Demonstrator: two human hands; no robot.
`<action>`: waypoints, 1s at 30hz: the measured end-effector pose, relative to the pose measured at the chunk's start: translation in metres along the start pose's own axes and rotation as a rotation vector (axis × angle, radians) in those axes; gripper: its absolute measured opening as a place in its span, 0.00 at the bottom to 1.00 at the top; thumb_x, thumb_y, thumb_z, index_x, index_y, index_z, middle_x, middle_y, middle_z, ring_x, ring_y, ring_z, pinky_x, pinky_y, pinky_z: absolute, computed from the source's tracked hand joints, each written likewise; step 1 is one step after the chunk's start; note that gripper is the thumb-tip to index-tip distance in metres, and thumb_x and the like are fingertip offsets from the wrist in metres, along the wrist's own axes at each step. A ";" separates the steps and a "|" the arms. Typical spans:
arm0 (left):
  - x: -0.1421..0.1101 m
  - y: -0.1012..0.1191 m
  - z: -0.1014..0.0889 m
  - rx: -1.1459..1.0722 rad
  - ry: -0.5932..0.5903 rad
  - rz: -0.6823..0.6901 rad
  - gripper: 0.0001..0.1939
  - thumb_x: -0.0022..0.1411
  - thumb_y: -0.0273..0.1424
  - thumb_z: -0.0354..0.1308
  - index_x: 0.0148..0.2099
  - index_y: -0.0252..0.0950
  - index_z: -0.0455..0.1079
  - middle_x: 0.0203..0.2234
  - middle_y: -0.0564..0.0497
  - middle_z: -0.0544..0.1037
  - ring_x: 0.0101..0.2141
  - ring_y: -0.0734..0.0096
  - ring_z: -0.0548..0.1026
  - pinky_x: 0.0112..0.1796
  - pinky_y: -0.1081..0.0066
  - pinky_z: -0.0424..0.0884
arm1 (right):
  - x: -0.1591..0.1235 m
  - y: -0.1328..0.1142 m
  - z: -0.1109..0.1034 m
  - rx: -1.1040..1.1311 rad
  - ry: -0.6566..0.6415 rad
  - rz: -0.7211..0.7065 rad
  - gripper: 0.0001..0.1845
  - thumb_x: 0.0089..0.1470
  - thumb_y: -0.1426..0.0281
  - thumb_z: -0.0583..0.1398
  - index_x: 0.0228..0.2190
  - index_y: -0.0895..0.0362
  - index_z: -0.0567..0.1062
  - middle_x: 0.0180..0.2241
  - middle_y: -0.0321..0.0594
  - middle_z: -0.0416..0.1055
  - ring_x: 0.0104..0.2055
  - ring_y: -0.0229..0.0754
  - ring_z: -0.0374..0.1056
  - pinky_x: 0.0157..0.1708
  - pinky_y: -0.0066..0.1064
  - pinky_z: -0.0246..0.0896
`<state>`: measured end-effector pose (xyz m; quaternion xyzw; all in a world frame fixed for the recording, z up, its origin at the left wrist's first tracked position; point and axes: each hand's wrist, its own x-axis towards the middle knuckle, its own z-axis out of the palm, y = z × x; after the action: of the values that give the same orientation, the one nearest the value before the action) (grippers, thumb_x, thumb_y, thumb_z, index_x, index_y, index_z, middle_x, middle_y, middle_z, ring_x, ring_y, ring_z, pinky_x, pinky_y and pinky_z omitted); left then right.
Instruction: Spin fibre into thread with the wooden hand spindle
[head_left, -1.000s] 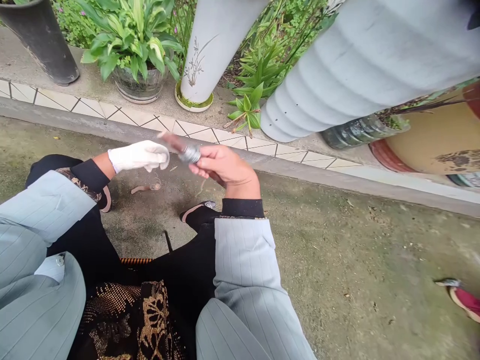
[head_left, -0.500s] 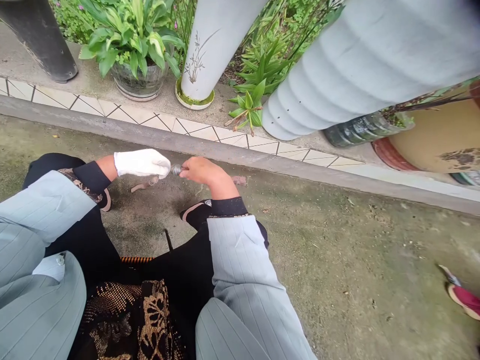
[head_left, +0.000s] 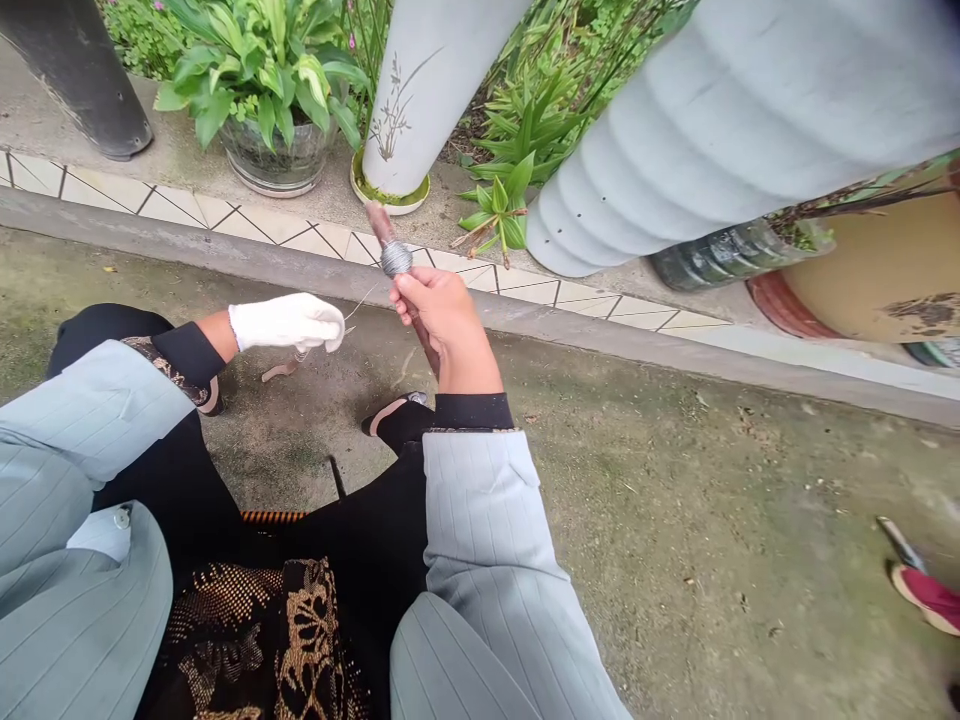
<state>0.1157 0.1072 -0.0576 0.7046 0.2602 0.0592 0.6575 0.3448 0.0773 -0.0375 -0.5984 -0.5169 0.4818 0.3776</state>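
Note:
In my bare right hand is a brown wooden stick, tilted up and away to the left. A coil of silvery wire is wound thickly around the stick, just above my fingers. My left hand, in a white glove, is closed to the left of it. A thin strand of wire runs between the two hands, its near end at the gloved fingers. Below the glove a small forked brown stick shows, partly hidden by my left hand.
A tiled ledge crosses in front, bearing a potted leafy plant, a white pillar-like pot and a large ribbed grey pot. My shoes stand on the concrete floor. A red shoe appears at far right.
My right hand has turned upward and moved a little right, swinging the stick and its wire coil upright, away from the glove. A strand now spans the gap. The left hand has barely moved.

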 end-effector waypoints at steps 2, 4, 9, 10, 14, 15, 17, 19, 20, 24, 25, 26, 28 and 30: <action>0.001 0.002 0.003 0.051 -0.092 -0.006 0.14 0.62 0.38 0.55 0.33 0.30 0.71 0.23 0.50 0.73 0.20 0.80 0.65 0.22 0.79 0.60 | 0.005 0.007 0.009 -0.244 0.015 0.069 0.10 0.55 0.65 0.59 0.28 0.59 0.71 0.24 0.37 0.69 0.22 0.32 0.60 0.22 0.24 0.55; 0.002 0.006 0.004 0.127 -0.138 -0.010 0.13 0.62 0.36 0.55 0.32 0.31 0.71 0.22 0.51 0.73 0.20 0.79 0.66 0.23 0.78 0.61 | 0.007 0.010 0.015 -0.564 -0.072 0.115 0.08 0.54 0.68 0.58 0.27 0.60 0.73 0.24 0.39 0.70 0.24 0.34 0.62 0.26 0.27 0.56; 0.001 0.011 -0.005 0.234 -0.051 -0.025 0.11 0.59 0.34 0.57 0.28 0.32 0.71 0.20 0.52 0.72 0.21 0.78 0.67 0.24 0.78 0.61 | 0.000 0.002 0.012 -0.724 -0.966 0.214 0.10 0.50 0.69 0.61 0.21 0.59 0.72 0.20 0.37 0.69 0.22 0.33 0.61 0.25 0.27 0.54; 0.000 0.010 -0.007 0.216 -0.028 -0.024 0.11 0.59 0.34 0.58 0.28 0.32 0.71 0.20 0.52 0.72 0.21 0.78 0.67 0.24 0.78 0.61 | -0.003 -0.001 0.008 -0.583 -1.100 0.182 0.09 0.50 0.67 0.62 0.22 0.59 0.73 0.21 0.36 0.69 0.22 0.32 0.60 0.24 0.26 0.55; -0.001 0.004 -0.010 0.032 0.104 0.013 0.14 0.61 0.38 0.58 0.32 0.30 0.71 0.25 0.49 0.74 0.22 0.79 0.67 0.24 0.78 0.63 | -0.010 -0.008 -0.008 0.053 -0.720 -0.073 0.17 0.49 0.57 0.63 0.27 0.59 0.72 0.24 0.35 0.69 0.22 0.30 0.59 0.21 0.23 0.55; -0.001 0.003 -0.010 0.000 0.131 0.019 0.15 0.62 0.39 0.57 0.33 0.30 0.71 0.27 0.48 0.74 0.22 0.80 0.67 0.24 0.79 0.63 | -0.009 -0.009 -0.011 0.143 -0.520 -0.105 0.17 0.50 0.56 0.62 0.28 0.59 0.71 0.24 0.35 0.69 0.21 0.29 0.58 0.21 0.22 0.54; -0.001 0.001 -0.009 -0.005 0.153 0.010 0.16 0.62 0.40 0.56 0.34 0.30 0.71 0.28 0.48 0.74 0.22 0.81 0.66 0.24 0.79 0.63 | -0.007 -0.007 -0.013 0.169 -0.235 -0.080 0.16 0.53 0.58 0.61 0.27 0.59 0.70 0.23 0.35 0.68 0.21 0.29 0.56 0.19 0.21 0.53; -0.001 -0.001 -0.007 0.049 0.122 -0.022 0.15 0.63 0.39 0.56 0.34 0.30 0.71 0.26 0.49 0.74 0.21 0.82 0.65 0.23 0.80 0.62 | -0.002 -0.001 -0.011 0.055 -0.133 0.024 0.14 0.53 0.62 0.61 0.25 0.60 0.70 0.21 0.35 0.66 0.20 0.29 0.56 0.18 0.20 0.52; -0.001 -0.001 -0.006 0.076 0.097 -0.037 0.15 0.63 0.39 0.55 0.33 0.30 0.71 0.26 0.49 0.73 0.21 0.82 0.65 0.23 0.80 0.61 | 0.001 0.003 -0.008 -0.016 -0.117 0.075 0.13 0.53 0.64 0.61 0.25 0.60 0.70 0.21 0.35 0.66 0.20 0.29 0.56 0.18 0.21 0.52; -0.002 0.000 -0.001 0.119 -0.015 -0.049 0.14 0.62 0.37 0.54 0.31 0.31 0.71 0.24 0.51 0.73 0.19 0.81 0.64 0.21 0.79 0.58 | 0.012 0.014 0.005 -0.339 -0.077 0.140 0.08 0.54 0.68 0.59 0.27 0.60 0.72 0.24 0.37 0.70 0.22 0.31 0.60 0.22 0.23 0.54; -0.002 0.001 0.001 0.122 -0.050 -0.049 0.14 0.62 0.37 0.55 0.31 0.31 0.71 0.22 0.51 0.72 0.18 0.81 0.63 0.21 0.78 0.58 | 0.014 0.015 0.009 -0.451 -0.064 0.129 0.08 0.54 0.68 0.58 0.28 0.60 0.73 0.25 0.38 0.70 0.23 0.32 0.62 0.24 0.24 0.55; -0.002 0.002 0.002 0.124 -0.084 -0.047 0.13 0.62 0.37 0.55 0.31 0.32 0.71 0.20 0.52 0.71 0.18 0.80 0.63 0.20 0.78 0.58 | 0.015 0.016 0.012 -0.573 -0.061 0.115 0.08 0.54 0.68 0.58 0.28 0.60 0.73 0.25 0.39 0.71 0.24 0.34 0.63 0.25 0.26 0.55; -0.003 0.005 0.003 0.135 -0.122 -0.033 0.13 0.61 0.37 0.56 0.30 0.32 0.71 0.19 0.53 0.70 0.17 0.79 0.64 0.21 0.78 0.58 | 0.014 0.014 0.016 -0.806 -0.129 0.100 0.09 0.53 0.67 0.59 0.26 0.60 0.73 0.25 0.41 0.71 0.26 0.36 0.64 0.27 0.28 0.55; -0.004 0.007 0.001 0.153 -0.094 -0.001 0.12 0.60 0.35 0.57 0.29 0.32 0.70 0.19 0.52 0.71 0.18 0.80 0.64 0.22 0.78 0.59 | 0.009 0.011 0.017 -0.910 -0.390 0.135 0.09 0.52 0.68 0.60 0.23 0.59 0.73 0.23 0.41 0.71 0.25 0.36 0.63 0.27 0.28 0.54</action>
<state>0.1144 0.1046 -0.0503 0.7547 0.2332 0.0056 0.6132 0.3310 0.0837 -0.0539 -0.6333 -0.6958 0.3338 -0.0576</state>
